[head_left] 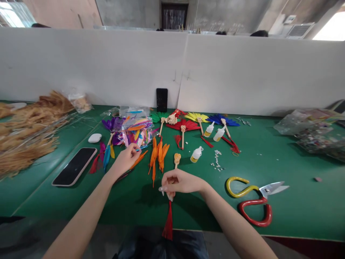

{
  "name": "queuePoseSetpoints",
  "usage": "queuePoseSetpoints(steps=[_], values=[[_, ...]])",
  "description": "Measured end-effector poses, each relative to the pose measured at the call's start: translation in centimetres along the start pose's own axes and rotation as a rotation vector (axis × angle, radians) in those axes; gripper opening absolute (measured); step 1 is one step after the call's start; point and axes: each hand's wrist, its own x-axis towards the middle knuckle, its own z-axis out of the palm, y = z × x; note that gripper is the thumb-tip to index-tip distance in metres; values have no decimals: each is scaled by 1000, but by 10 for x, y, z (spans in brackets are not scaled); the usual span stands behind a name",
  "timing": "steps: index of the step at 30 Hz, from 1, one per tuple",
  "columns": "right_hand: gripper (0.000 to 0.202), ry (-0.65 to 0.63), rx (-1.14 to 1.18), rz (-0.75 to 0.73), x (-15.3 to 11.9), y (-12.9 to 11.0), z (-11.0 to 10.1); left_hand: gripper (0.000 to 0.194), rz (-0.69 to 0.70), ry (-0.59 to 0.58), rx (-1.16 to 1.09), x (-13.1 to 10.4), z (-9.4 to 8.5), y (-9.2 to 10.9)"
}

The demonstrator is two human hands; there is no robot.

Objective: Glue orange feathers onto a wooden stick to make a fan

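My right hand is closed around a wooden fan handle. Its carved top points away from me, and a red tassel hangs from the lower end over the table edge. My left hand has its fingers pinched together beside a clear bag of colourful feathers. What is between those fingertips is hidden. Orange feathers lie right by this hand, and more loose orange feathers rest between my two hands. A white glue bottle stands to the right of the handle.
Feather fans in red, yellow and blue lie at the back. Scissors and white beads are on the right. A phone, white case and raffia-like fibre occupy the left. A white partition stands behind.
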Motion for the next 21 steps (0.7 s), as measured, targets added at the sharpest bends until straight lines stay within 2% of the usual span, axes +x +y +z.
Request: queuePoseSetpoints(steps=[2,5,7,10,15,19,21], values=[[35,-24,10,20,-1,2,0,27,74,19,-5,5,6,16],[35,-115,-16,58,0,8,3,33,202,-62,71,16,22,40],[35,-172,-26,78,3,14,6,40,223,-103,144,25,32,48],[37,-205,-27,98,6,22,7,44,214,-151,171,36,39,44],[34,-217,-45,93,7,25,6,46,189,-164,171,42,33,27],[33,-223,-53,89,6,24,5,28,138,-135,178,47,30,28],[34,-232,-49,95,6,25,4,25,112,-122,178,51,30,30]])
